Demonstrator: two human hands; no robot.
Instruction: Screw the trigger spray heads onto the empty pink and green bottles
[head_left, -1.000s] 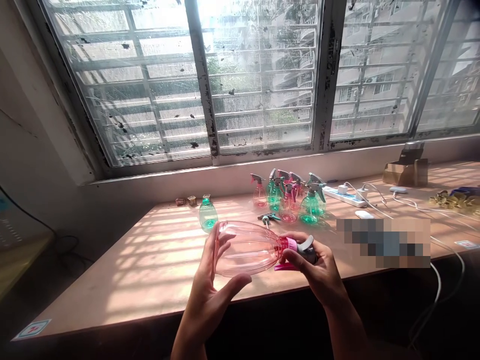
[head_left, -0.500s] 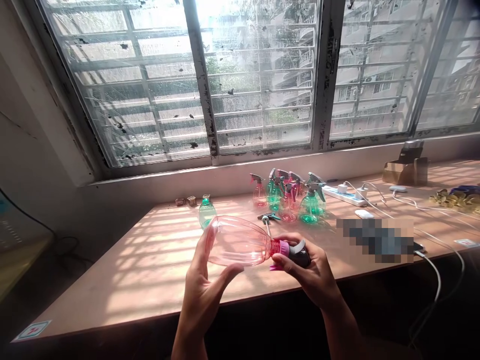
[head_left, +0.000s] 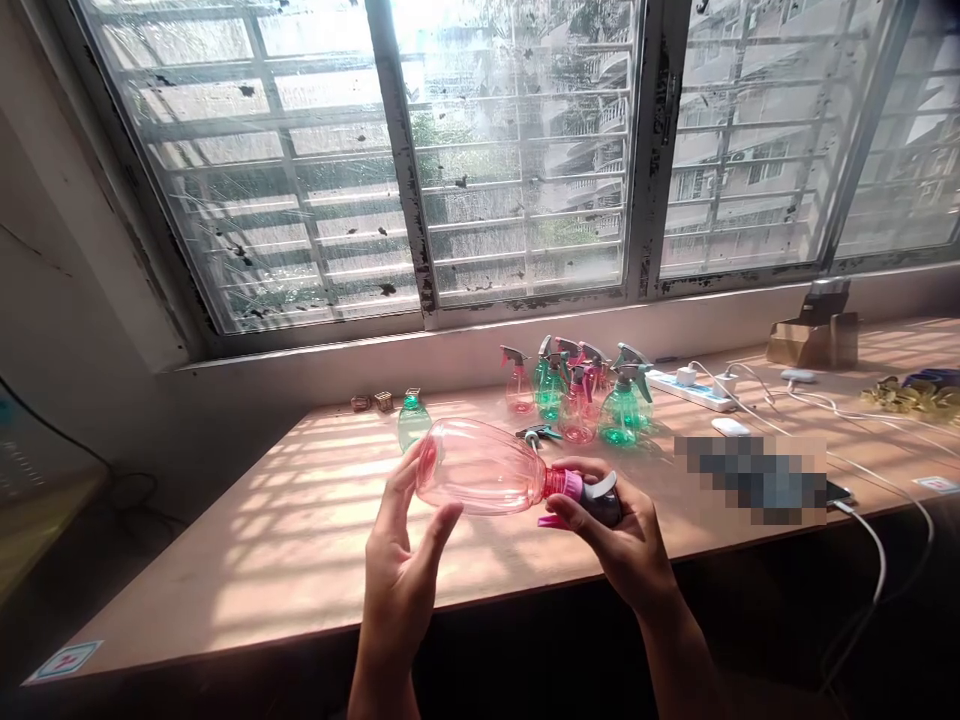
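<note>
A clear pink spray bottle (head_left: 484, 470) lies sideways in the air above the table, its base to the left. My left hand (head_left: 401, 540) cups the base end loosely, fingers behind it and thumb near the lower edge. At the neck, my right hand (head_left: 626, 540) grips the dark spray head (head_left: 600, 503) and its pink collar (head_left: 572, 485). The fingers partly hide the head. Behind the bottle stands a green bottle (head_left: 413, 422) without a spray head, and a loose teal-and-black spray head (head_left: 537, 434) lies on the table.
Several pink and green spray bottles (head_left: 577, 410) stand together near the window wall. A white power strip (head_left: 690, 390), cables and a blurred-out dark object (head_left: 757, 480) lie to the right. Two small brown blocks (head_left: 373, 402) sit at the back left. The table's front edge runs below my hands.
The pink bottle has risen slightly and turned a little. My left thumb has shifted left and up along its lower edge; my right hand stays on the spray head.
</note>
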